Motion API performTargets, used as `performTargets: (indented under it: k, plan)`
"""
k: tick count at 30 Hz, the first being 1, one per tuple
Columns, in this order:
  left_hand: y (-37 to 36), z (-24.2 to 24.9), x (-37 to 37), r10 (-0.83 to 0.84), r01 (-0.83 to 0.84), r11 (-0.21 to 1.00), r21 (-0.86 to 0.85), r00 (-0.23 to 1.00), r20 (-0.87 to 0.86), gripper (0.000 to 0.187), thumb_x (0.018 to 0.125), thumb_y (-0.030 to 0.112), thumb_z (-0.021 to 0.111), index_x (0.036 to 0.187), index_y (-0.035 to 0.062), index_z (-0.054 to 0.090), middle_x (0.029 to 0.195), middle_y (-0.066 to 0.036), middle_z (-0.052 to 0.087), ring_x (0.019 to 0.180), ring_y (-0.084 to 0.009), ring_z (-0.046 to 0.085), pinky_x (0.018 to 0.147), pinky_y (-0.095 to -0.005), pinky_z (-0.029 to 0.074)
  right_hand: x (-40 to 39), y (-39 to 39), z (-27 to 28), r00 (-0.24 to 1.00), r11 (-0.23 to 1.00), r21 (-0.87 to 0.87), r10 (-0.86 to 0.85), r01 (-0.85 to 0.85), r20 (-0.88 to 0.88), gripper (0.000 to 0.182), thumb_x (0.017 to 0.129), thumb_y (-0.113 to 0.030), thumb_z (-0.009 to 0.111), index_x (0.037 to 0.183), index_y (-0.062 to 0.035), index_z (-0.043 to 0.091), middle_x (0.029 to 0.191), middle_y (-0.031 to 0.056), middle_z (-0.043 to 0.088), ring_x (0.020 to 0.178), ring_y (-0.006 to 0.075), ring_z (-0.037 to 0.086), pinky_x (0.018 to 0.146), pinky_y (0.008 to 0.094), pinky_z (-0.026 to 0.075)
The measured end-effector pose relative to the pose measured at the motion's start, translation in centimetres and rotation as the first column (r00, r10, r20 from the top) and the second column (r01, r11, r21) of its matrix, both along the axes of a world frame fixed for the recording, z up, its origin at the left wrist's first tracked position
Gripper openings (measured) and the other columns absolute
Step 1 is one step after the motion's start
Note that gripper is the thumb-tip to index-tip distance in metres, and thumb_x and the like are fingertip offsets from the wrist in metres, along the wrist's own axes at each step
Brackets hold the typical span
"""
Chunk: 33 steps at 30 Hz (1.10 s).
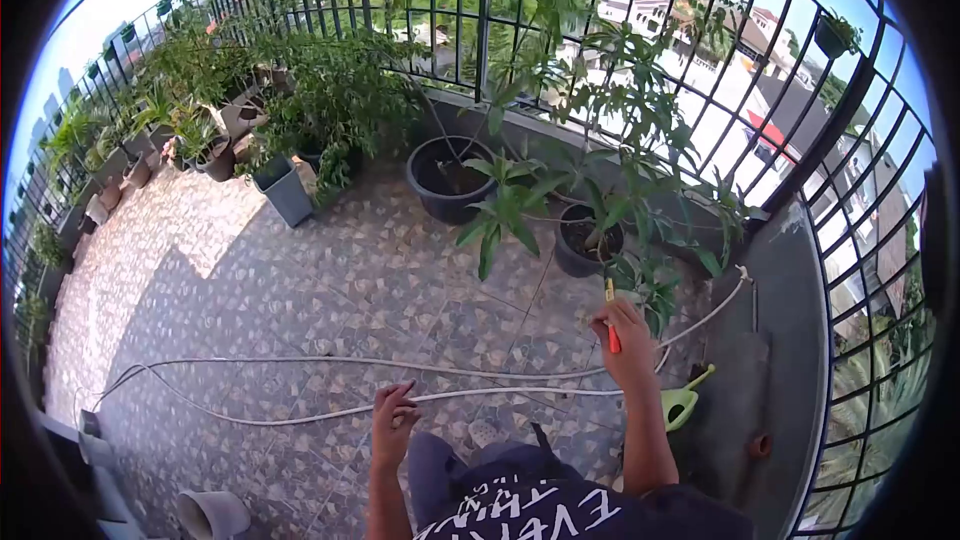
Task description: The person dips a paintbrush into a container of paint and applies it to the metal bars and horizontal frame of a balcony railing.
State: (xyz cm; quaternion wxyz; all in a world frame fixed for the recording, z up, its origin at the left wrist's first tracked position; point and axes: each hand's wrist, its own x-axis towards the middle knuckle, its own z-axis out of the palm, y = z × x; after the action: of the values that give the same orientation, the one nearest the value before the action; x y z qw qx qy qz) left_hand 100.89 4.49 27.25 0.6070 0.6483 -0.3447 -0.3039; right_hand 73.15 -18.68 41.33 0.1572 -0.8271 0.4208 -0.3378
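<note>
My right hand [622, 325] is closed around a slim yellow-and-orange tool [614, 339], its yellow end pointing up and its orange end showing below the fingers. Just beyond that hand, leafy stems [650, 290] hang low beside a dark pot [584, 252] of soil with a tall plant. My left hand [393, 420] is raised in front of my body with its fingers curled in a pinch. A small dark tip shows at those fingers, and I cannot tell what it is. The left hand overlaps a pale hose [300, 421] in this view.
A larger black pot [452, 202] stands by the railing [484, 40]. The hose loops over the tiled floor [330, 300]. A green watering can [680, 406] sits beside my right forearm. Potted plants line the left wall, near a grey square planter [286, 198]. A pale pot [214, 516] lies at lower left.
</note>
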Motion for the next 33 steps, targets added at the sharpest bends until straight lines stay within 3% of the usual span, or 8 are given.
performTargets:
  k: [2,3,11,12,13,17,26,33]
  plan:
    - [-1.0,0.2,3.4,0.131,-0.136,0.991,-0.009,0.971,-0.199,0.017,0.081,-0.011,0.060,0.091,0.0019,0.065,0.110,-0.008,0.051,0.095,-0.0168,0.059,0.075,-0.0271,0.052,6.0,-3.7,0.6,0.975,0.978,-0.037,0.203,-0.207,-0.087,0.020,0.075,0.004,0.070,0.090,-0.0025,0.059,0.095,0.0095,0.059,0.094,0.0324,0.058,0.077,0.0409,0.047]
    - [-0.8,-1.9,5.7,0.137,-0.139,0.989,-0.041,0.990,-0.043,0.018,0.082,-0.012,0.057,0.092,0.0009,0.064,0.111,-0.007,0.049,0.095,-0.0155,0.056,0.076,-0.0257,0.051,9.4,-5.0,1.0,0.967,0.968,-0.029,0.246,-0.249,-0.066,0.021,0.074,0.004,0.070,0.091,-0.0026,0.059,0.095,0.0092,0.059,0.094,0.0321,0.058,0.077,0.0408,0.047]
    - [-3.3,-6.8,23.8,0.339,-0.326,0.928,0.178,0.940,-0.042,0.014,0.083,-0.008,0.060,0.092,0.0023,0.065,0.105,-0.005,0.051,0.093,-0.0152,0.055,0.077,-0.0266,0.049,33.8,-11.2,-0.8,0.910,0.910,0.028,0.412,-0.413,0.038,0.023,0.075,0.003,0.069,0.095,-0.0035,0.059,0.095,0.0074,0.060,0.095,0.0303,0.058,0.078,0.0404,0.049]
    - [-3.9,-6.3,26.2,0.366,-0.349,0.919,0.183,0.929,-0.064,0.014,0.083,-0.008,0.060,0.091,0.0024,0.065,0.104,-0.005,0.051,0.092,-0.0153,0.055,0.077,-0.0270,0.049,36.4,-11.7,-1.7,0.913,0.911,0.052,0.407,-0.408,0.028,0.024,0.075,0.003,0.069,0.095,-0.0037,0.059,0.096,0.0073,0.060,0.095,0.0304,0.058,0.079,0.0402,0.049]
    - [-4.8,-5.4,28.7,0.421,-0.395,0.907,0.147,0.866,-0.272,0.015,0.083,-0.008,0.061,0.092,0.0028,0.065,0.103,-0.005,0.051,0.091,-0.0157,0.056,0.079,-0.0272,0.049,38.9,-12.4,-2.3,0.903,0.903,0.038,0.429,-0.428,-0.021,0.025,0.074,0.003,0.069,0.096,-0.0039,0.059,0.097,0.0077,0.061,0.096,0.0306,0.058,0.081,0.0400,0.049]
    - [-6.6,-5.2,41.5,0.260,-0.281,0.949,0.145,0.954,0.149,0.016,0.082,-0.009,0.060,0.093,0.0027,0.063,0.101,-0.005,0.050,0.093,-0.0147,0.054,0.079,-0.0258,0.048,47.1,-14.8,-1.4,0.887,0.885,0.087,0.461,-0.458,-0.017,0.026,0.073,0.005,0.068,0.096,-0.0036,0.059,0.098,0.0084,0.060,0.098,0.0305,0.057,0.081,0.0403,0.049]
    - [-17.0,1.3,57.4,0.382,-0.384,0.923,0.040,0.923,0.042,0.012,0.086,-0.006,0.060,0.093,0.0026,0.063,0.101,-0.003,0.047,0.091,-0.0131,0.053,0.076,-0.0237,0.046,58.7,-21.5,-2.2,0.931,0.928,0.111,0.363,-0.357,-0.043,0.024,0.074,0.002,0.069,0.095,-0.0042,0.059,0.097,0.0076,0.060,0.097,0.0292,0.058,0.082,0.0393,0.048]
    - [-24.2,-3.2,63.6,0.219,-0.216,0.968,0.128,0.976,-0.011,0.010,0.083,-0.007,0.062,0.088,0.0018,0.064,0.102,-0.005,0.049,0.093,-0.0140,0.054,0.073,-0.0246,0.048,70.5,-28.7,-3.7,0.897,0.892,0.118,0.442,-0.437,-0.022,0.024,0.074,0.002,0.069,0.096,-0.0047,0.061,0.098,0.0074,0.061,0.100,0.0290,0.058,0.082,0.0388,0.048]
